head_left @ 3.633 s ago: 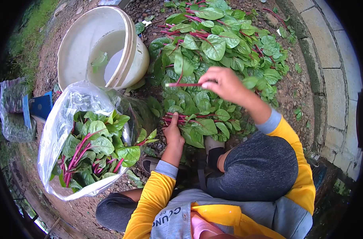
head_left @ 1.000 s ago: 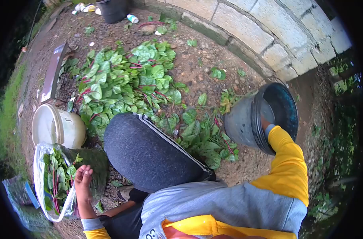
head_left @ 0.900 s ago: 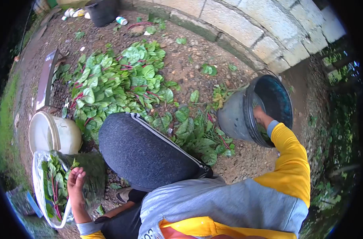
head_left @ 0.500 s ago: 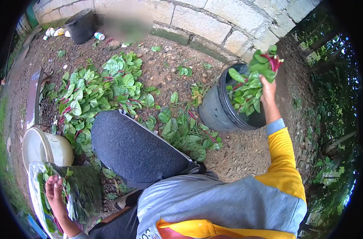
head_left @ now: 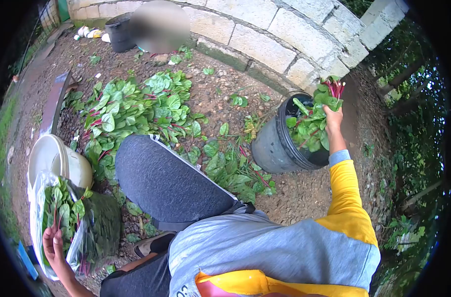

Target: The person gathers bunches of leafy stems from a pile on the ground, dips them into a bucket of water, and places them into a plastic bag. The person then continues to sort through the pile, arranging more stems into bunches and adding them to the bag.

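A bunch of Malabar spinach (head_left: 312, 123), with green leaves and cut red stems, is gripped in my right hand (head_left: 333, 119). The leaves hang into the mouth of a dark bucket (head_left: 270, 148), which leans at an angle in this view. At the lower left, the fingers of my left hand (head_left: 54, 245) pinch together at a thin reddish stem among leaves. That hand is over the opening of a clear plastic bag (head_left: 106, 222) filled with more of the same greens.
A wide heap of spinach (head_left: 136, 106) lies on the gravel, with a smaller pile (head_left: 230, 171) beside my knee (head_left: 171, 178). A white bucket (head_left: 79, 166) lies near the bag. Farther off are a black bucket (head_left: 120, 34) and a block wall (head_left: 265, 39).
My left hand has shifted down and left at the bag. The bunch in my right hand sits slightly lower at the bucket's mouth. The camera view has moved a little.
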`<state>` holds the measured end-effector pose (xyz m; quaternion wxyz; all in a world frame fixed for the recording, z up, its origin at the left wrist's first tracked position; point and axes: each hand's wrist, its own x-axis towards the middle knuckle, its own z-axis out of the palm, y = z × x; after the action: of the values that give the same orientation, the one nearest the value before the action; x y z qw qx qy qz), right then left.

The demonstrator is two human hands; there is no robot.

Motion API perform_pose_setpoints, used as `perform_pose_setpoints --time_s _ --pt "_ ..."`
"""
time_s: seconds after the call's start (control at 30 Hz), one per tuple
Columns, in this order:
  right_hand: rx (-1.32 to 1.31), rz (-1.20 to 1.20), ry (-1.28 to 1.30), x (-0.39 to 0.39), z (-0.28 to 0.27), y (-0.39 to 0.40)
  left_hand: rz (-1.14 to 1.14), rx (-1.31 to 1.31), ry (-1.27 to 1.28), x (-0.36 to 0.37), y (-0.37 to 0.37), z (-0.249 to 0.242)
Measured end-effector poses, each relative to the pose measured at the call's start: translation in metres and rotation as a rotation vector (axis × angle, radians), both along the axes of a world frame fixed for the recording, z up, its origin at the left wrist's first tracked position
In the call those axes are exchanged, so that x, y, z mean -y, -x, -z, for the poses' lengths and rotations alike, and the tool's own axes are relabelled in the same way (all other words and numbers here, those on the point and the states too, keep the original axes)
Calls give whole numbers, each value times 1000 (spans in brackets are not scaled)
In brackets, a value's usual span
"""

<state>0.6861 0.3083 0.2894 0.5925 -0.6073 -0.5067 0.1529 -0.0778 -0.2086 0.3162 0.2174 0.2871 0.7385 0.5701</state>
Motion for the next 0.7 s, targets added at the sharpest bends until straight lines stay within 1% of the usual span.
perform_pose_setpoints --time_s 0.1,0.13,0.17,0.3,0.33,0.43,0.47,0.5,0.57,0.6,0.63,0.7 --pt "-337 -47 -33 -1 3 13 -22 -19 -30 14 1 -2" --pt "-280 -60 -20 -4 4 10 -30 -25 -40 16 0 -7" --pt "-154 -22 33 -9 4 6 -79 -73 14 18 -4 -13" --pt "-386 -144 -84 -17 -16 21 -150 -156 17 29 0 -13" --pt "-349 -149 -98 -22 -22 19 -158 -180 21 34 4 -12" --pt "-398 -189 -162 -36 -48 24 -206 -244 3 49 15 -3" --pt "-371 -186 -195 -40 -57 28 -222 -284 15 55 18 -1" --pt "-357 -190 -226 -46 -63 27 -268 -329 59 59 20 1" --pt "-225 -178 -364 -41 -75 42 -383 -415 159 68 20 5" --pt "-190 -135 -324 -47 -73 37 -390 -502 181 69 15 5" --pt "-153 -109 -281 -62 -72 26 -410 -665 333 79 22 10" --pt "-215 -211 -344 -86 -66 19 -448 -773 456 84 17 11"
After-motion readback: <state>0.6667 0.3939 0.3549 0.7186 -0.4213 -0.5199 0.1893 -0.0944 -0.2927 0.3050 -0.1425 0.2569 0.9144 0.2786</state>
